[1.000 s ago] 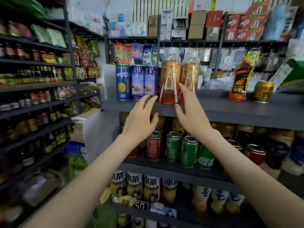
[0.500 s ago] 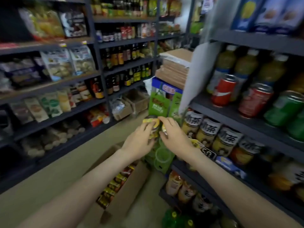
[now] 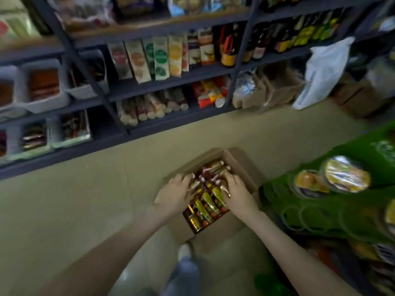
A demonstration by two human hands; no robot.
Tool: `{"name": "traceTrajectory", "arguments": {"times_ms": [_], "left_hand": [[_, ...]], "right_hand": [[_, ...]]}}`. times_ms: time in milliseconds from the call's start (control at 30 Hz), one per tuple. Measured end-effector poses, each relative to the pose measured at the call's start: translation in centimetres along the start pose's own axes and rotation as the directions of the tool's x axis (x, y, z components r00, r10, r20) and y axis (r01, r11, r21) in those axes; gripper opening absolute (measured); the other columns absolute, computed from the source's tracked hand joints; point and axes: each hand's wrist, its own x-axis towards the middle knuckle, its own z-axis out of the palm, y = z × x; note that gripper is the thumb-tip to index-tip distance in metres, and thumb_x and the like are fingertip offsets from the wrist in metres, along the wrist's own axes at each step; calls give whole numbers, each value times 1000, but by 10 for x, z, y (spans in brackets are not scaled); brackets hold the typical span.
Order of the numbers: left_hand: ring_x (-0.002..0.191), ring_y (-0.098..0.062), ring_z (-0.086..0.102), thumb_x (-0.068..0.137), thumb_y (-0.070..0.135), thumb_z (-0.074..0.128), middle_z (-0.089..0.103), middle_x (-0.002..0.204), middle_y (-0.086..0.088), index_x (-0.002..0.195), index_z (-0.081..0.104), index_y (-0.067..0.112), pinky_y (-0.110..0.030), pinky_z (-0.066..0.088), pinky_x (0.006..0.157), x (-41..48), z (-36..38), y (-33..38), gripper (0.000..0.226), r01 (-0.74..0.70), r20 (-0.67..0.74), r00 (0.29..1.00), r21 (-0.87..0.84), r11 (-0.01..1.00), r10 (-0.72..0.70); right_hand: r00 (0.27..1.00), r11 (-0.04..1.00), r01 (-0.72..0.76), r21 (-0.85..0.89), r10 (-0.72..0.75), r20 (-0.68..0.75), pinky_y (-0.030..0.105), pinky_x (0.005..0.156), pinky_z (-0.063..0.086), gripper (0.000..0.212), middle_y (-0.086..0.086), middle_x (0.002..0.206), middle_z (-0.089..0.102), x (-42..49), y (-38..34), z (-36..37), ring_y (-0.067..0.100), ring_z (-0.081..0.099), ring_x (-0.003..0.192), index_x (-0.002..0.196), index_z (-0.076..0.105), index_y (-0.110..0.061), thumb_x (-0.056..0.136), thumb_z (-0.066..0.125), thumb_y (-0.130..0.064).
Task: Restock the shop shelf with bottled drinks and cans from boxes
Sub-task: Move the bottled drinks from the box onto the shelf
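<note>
Brown cardboard makes up the open box [image 3: 239, 161], which sits on the beige floor [image 3: 85, 199] just beside a green carton [image 3: 316, 212] on the right. Inside the box, bottles [image 3: 208, 202] with yellow labels lie on their sides, packed close in rows.

The person's hands are both down in the box. The left hand [image 3: 174, 194] lies over the bottles at the box's left side, fingers spread and bent. The right hand [image 3: 238, 194] covers the bottles at the right side, fingers bent over the necks. Blur hides whether either hand has closed round a bottle, so neither grip can be told.

The green carton holds round tubs [image 3: 346, 175] with shiny yellow lids. Across the aisle stands a dark shelf [image 3: 171, 80] with upright packets [image 3: 160, 58] and, further right, dark glass bottles [image 3: 258, 45]. A white plastic bag [image 3: 324, 71] hangs near its right end. Below the box, a pale shoe [image 3: 183, 252] and a blue trouser leg [image 3: 186, 272] show between the forearms.
</note>
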Motion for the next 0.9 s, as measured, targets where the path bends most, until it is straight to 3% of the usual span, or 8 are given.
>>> {"name": "traceTrajectory", "arguments": {"times_ms": [200,333,400,500,567,733,833,900], "left_hand": [[124,-25,45,98,26,40,28,149,-5,149,19,19,-33,40,96,70,98,-62,56,172,231,960,-42,984,-158],[126,-21,43,97,24,41,29,147,-2,149,20,23,-31,41,99,122,183,-89,56,254,279,934,-86,963,-221],[127,-22,42,97,27,42,29,149,-2,149,18,26,-33,41,102,156,227,-106,58,303,272,923,-72,950,-273],[137,-25,30,95,28,46,17,154,-4,151,9,28,-40,34,110,214,291,-138,67,362,253,904,-24,932,-345],[142,-28,21,95,24,48,11,156,-8,152,3,24,-41,27,114,256,328,-161,73,384,229,895,40,922,-383],[146,-36,5,94,28,51,3,157,-21,151,-8,11,-45,7,119,341,398,-207,84,357,181,892,280,891,-414],[141,-42,16,92,25,56,11,153,-26,148,-18,5,-50,15,117,364,431,-219,95,375,129,884,379,846,-450],[138,-44,24,91,30,57,18,149,-29,145,-18,0,-52,21,113,369,448,-221,97,380,56,889,467,799,-455]], "right_hand": [[968,981,-192,40,183,170,36,101,44,66,4,141,39,66,70,98,19,45,126,148,25,-23,91,57,-12],[905,946,-322,31,298,304,13,82,39,56,5,133,46,105,141,166,12,50,109,148,27,-20,97,48,-12],[889,945,-328,-10,312,336,10,72,38,61,4,132,45,130,174,203,7,48,100,149,22,-23,96,49,-13],[905,954,-300,-10,288,313,29,94,47,71,7,142,38,178,216,259,16,48,118,151,18,-27,92,55,-12],[913,962,-271,-21,264,311,39,101,46,77,6,147,31,212,236,293,21,41,130,152,12,-32,91,57,-12],[960,987,-71,-142,106,257,46,115,27,77,5,154,22,285,264,354,23,23,142,152,1,-30,95,52,-23],[966,976,20,-215,37,257,44,115,-5,76,3,160,3,310,274,381,21,-1,148,151,-8,-32,98,46,-29],[971,962,66,-263,0,241,44,112,-10,75,7,161,5,317,282,395,23,-2,148,151,-7,-32,97,46,-30]]}}
